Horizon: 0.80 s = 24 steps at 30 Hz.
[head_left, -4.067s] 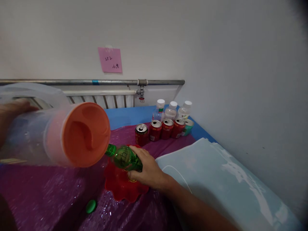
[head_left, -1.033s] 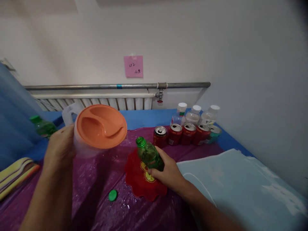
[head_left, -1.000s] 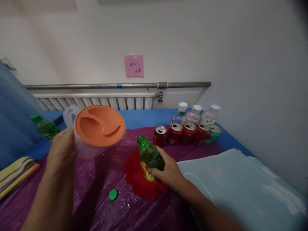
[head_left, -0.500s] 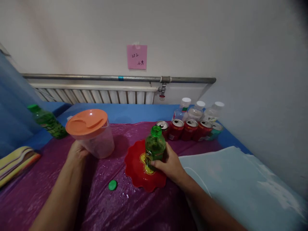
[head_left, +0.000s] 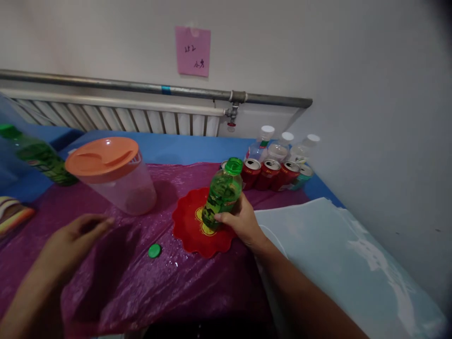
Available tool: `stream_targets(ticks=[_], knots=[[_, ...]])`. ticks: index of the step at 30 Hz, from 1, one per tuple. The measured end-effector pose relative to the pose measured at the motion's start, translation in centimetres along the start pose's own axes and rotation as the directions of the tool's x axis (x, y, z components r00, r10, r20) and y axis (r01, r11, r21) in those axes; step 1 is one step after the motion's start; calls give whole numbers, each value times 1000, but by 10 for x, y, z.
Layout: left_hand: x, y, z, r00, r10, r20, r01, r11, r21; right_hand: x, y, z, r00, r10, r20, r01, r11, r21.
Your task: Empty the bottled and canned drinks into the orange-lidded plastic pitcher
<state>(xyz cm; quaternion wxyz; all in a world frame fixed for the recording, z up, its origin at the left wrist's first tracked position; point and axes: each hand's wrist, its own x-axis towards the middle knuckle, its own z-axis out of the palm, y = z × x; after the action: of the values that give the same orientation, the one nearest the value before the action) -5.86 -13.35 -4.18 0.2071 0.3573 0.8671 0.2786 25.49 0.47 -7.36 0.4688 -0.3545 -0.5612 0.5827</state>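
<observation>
My right hand (head_left: 242, 222) is wrapped round an uncapped green plastic bottle (head_left: 223, 194). The bottle leans to the right above a red scalloped plate (head_left: 185, 233) with a yellow pattern; whether its base touches the plate I cannot tell. My left hand (head_left: 76, 240) hangs in the air over the purple sheet, open and holding nothing, its fingers loosely bent. Just beyond it stands a clear pitcher (head_left: 132, 190) with an orange lid (head_left: 102, 159). On the sheet between my hands lies a green bottle cap (head_left: 154, 250).
Red drink cans (head_left: 270, 173) and clear white-capped bottles (head_left: 277, 151) stand at the back right. A capped green bottle (head_left: 40, 157) leans at the left, behind a striped cloth (head_left: 14, 214). A pale blue sheet (head_left: 314, 254) covers the right side, along the wall.
My left hand has let go of the pitcher and drawn back toward me. The bottle in my right hand now leans to the right. The view has tilted down.
</observation>
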Motion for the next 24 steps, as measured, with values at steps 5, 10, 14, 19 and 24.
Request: stream_targets(ticks=[5,10,14,19,24], knots=[[-34,17,41,889,144,435,-200,976,86,-2,2,4,1000,6,26,-6,1000,-2],[-38,14,68,845,163,510,-349,890,293,-2,5,0,998,-26,52,29,998,-50],[-31,26,55,895,172,411,-218,974,68,-4,5,-1,996,-36,84,50,985,-167],[-40,90,24,946,292,142,-201,871,-449,-11,-1,6,976,-102,192,164,925,-343],[-52,134,19,861,501,82,-408,779,-477,-15,-5,9,948,-165,271,281,832,-478]])
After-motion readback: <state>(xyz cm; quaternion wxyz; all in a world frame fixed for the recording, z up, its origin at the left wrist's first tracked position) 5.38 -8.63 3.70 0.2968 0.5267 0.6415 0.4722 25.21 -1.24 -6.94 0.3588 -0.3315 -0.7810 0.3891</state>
